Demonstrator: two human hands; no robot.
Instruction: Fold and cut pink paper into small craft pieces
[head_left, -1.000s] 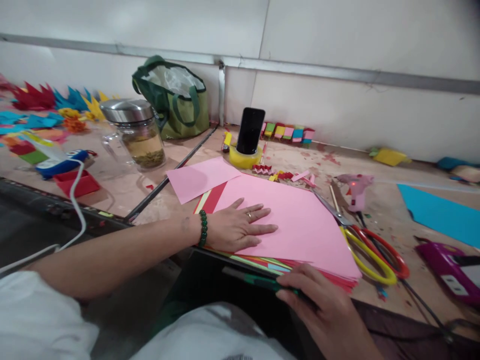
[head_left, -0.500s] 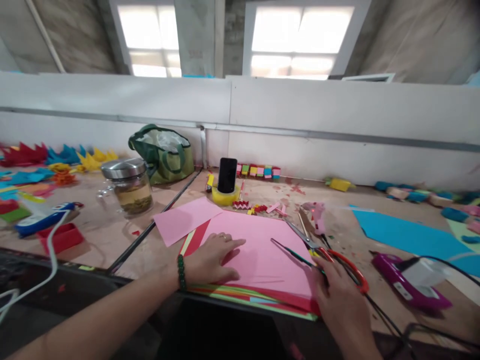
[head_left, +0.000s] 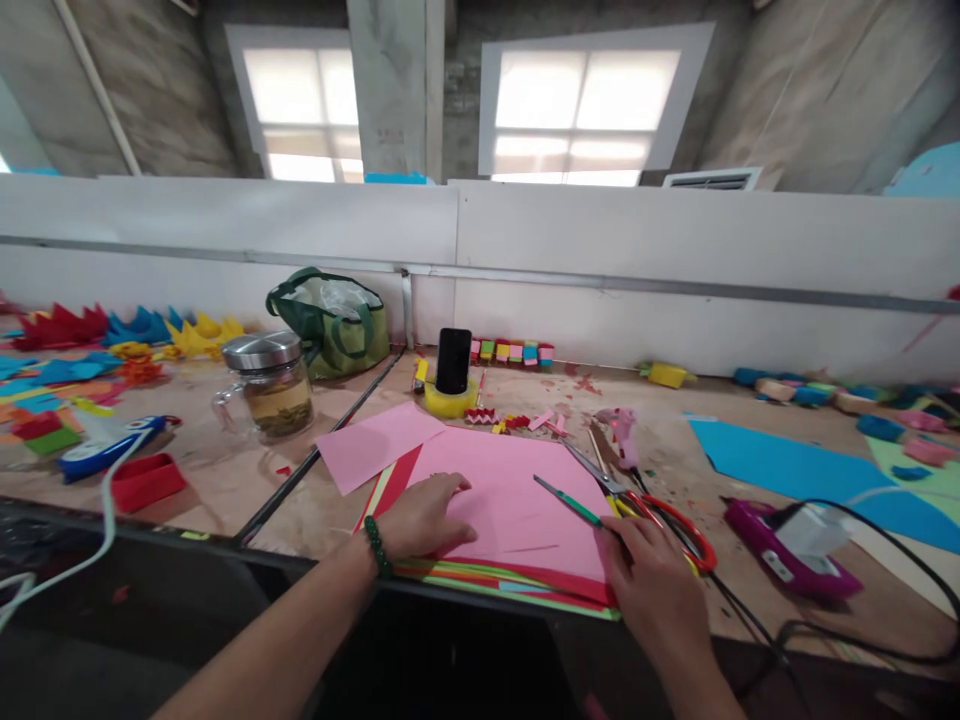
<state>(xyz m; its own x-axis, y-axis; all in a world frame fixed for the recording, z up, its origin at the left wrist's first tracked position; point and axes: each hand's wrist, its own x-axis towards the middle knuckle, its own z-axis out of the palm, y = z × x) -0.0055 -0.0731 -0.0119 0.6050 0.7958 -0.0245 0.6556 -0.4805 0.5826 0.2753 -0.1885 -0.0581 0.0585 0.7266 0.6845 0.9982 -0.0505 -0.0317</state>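
Observation:
A pink paper sheet (head_left: 495, 490) tops a stack of coloured paper at the table's front edge. My left hand (head_left: 424, 515), with a green bead bracelet, rests on the sheet's left part, fingers and thumb apart. At the sheet's right edge my right hand (head_left: 649, 560) is closed on a slim green tool (head_left: 574, 506). Its thin grey end points up-left over the pink paper; I cannot tell whether it is a knife or scissors. Orange-handled scissors (head_left: 679, 530) lie just beyond that hand. A smaller pink piece (head_left: 379, 443) overlaps the stack at the upper left.
A phone (head_left: 454, 362) leans upright in a yellow tape roll (head_left: 448, 402). A pink glue gun (head_left: 621, 435) and a purple power strip (head_left: 787, 560) lie right, with cables. Left are a glass jar (head_left: 274, 395), a green bag (head_left: 349, 340) and a red paper box (head_left: 148, 482).
The camera view has tilted up slightly. My left hand's fingers have drawn back a little on the paper. The right hand still holds the slim green tool over the sheet.

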